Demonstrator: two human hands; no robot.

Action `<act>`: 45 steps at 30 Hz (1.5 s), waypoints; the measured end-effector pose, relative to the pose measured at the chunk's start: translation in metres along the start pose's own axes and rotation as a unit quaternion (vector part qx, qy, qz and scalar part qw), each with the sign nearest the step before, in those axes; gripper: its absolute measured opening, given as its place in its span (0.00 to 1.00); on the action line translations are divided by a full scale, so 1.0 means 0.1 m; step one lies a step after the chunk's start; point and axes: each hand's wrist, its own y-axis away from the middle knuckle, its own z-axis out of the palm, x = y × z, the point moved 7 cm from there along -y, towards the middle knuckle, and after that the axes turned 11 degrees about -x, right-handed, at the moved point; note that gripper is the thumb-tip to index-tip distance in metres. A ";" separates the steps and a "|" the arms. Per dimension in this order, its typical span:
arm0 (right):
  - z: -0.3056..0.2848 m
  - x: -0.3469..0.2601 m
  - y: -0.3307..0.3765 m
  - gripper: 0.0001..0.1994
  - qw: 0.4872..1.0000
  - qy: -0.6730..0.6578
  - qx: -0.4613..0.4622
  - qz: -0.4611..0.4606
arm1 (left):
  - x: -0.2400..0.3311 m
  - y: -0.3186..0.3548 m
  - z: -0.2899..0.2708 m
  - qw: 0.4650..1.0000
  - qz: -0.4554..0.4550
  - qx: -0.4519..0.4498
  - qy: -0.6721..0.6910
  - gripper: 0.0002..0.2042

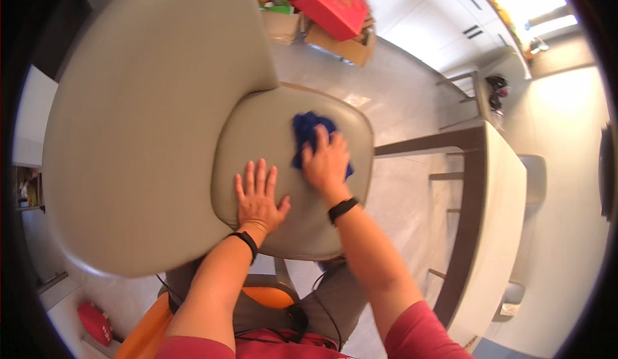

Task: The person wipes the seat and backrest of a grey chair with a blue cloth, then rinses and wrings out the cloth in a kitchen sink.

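A grey-beige padded chair stands in front of me, its seat (283, 117) turned sideways and its tall backrest (141, 121) filling the left side. My left hand (259, 198) lies flat on the seat near the backrest, fingers spread, holding nothing. On the right part of the seat, my right hand (327, 159) presses down on a crumpled dark blue cloth (308, 124). Its fingers rest over the cloth, which sticks out beyond the fingertips and beside the palm. Part of the cloth is hidden under that hand.
To the right stands a table (496, 230) with a dark frame, more chairs beyond it. Cardboard boxes (347, 45) with a red box (331, 3) on top sit on the floor past the chair. White cabinets (438, 24) line the far wall. An orange seat (270, 296) is beneath me.
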 end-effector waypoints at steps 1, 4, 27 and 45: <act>0.01 -0.11 0.28 0.27 1.000 -0.010 -0.027 -0.003 | -0.02 0.02 -0.03 1.000 -0.002 0.013 -0.010 0.43; 0.00 -0.21 1.11 0.30 0.997 -0.042 -0.057 -0.010 | 0.06 0.05 -0.12 1.000 -0.007 -0.001 -0.015 0.41; 0.07 -0.66 1.72 0.36 0.994 -0.076 -0.061 -0.054 | -0.05 -1.89 -4.64 0.996 0.043 0.039 -0.069 0.22; 0.20 -1.13 -0.06 0.18 0.991 -0.118 -0.056 -0.042 | 0.41 -1.37 -4.48 0.975 0.054 -0.117 -0.179 0.32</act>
